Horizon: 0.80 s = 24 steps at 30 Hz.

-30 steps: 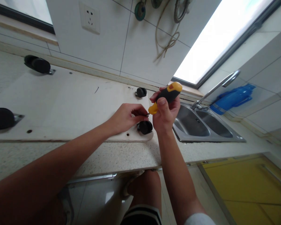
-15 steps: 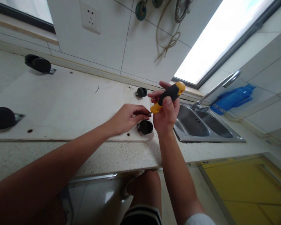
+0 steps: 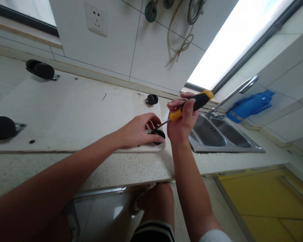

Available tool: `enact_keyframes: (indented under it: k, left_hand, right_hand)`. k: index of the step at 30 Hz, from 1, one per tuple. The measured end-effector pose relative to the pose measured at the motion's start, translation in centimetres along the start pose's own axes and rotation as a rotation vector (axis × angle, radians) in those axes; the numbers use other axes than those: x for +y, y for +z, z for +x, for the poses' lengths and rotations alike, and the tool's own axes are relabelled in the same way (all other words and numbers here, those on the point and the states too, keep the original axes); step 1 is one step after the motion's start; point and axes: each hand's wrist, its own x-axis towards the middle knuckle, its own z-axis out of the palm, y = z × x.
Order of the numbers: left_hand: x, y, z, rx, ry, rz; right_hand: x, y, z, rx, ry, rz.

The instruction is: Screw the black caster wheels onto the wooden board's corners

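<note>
A white board (image 3: pixel 75 111) lies along the countertop, with black caster wheels near its corners. At its near right corner, my left hand (image 3: pixel 138 130) is closed around a caster (image 3: pixel 160 134), thumb on the near side and curled fingers on the far side. My right hand (image 3: pixel 181 121) grips a yellow-and-black screwdriver (image 3: pixel 199 102). The screwdriver slants down to the left, its shaft reaching the caster's base between my left thumb and fingers. Exactly what the tip touches is hidden.
Other casters sit at the far right (image 3: pixel 152 99), far left (image 3: pixel 42 69) and near left (image 3: pixel 2 127) of the board. To the right are a steel double sink (image 3: pixel 209 132), a faucet (image 3: pixel 248 84) and a blue jug (image 3: pixel 252 105). A tiled wall (image 3: pixel 116 50) rises behind.
My right hand has shifted right with the screwdriver, which now leans lower and shows more shaft. My left hand has moved its fingers from near the tip onto the caster.
</note>
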Motion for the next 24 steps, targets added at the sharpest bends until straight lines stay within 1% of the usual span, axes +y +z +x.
enact_keyframes:
  k: [2,4,9,11,13,15,18,21,24]
  left_hand:
    - [0.3,-0.2,-0.3,-0.053,0.006,0.093]
    - [0.5,-0.6,-0.6,-0.090,0.027,0.135]
    - [0.5,-1.6,-1.0,-0.194,0.073,0.106]
    - [0.6,-1.8,-1.0,-0.234,0.061,0.062]
    - [0.5,-1.7,-0.9,-0.242,0.057,0.061]
    - [0.4,-1.6,-0.8,-0.214,0.073,0.108]
    - [-0.1,-1.7,-0.5,-0.167,0.112,0.133]
    - [-0.7,-2.0,-0.3,-0.180,0.116,0.084]
    - [-1.2,-2.4,-0.2,-0.192,0.101,0.052]
  right_hand:
    - [0.0,-0.5,0.9,0.108,0.014,0.123]
    - [0.1,-1.3,1.8,0.171,0.064,0.228]
    - [1.0,-3.9,3.1,0.209,0.171,0.364]
    - [1.5,-4.7,3.3,0.230,0.193,0.382]
    - [1.9,-5.0,3.3,0.234,0.210,0.387]
    - [2.2,-5.0,3.3,0.218,0.230,0.381]
    - [1.9,-4.2,3.0,0.183,0.236,0.355]
    - [1.2,-2.9,2.6,0.154,0.191,0.306]
    - [0.5,-1.7,2.1,0.093,0.142,0.260]
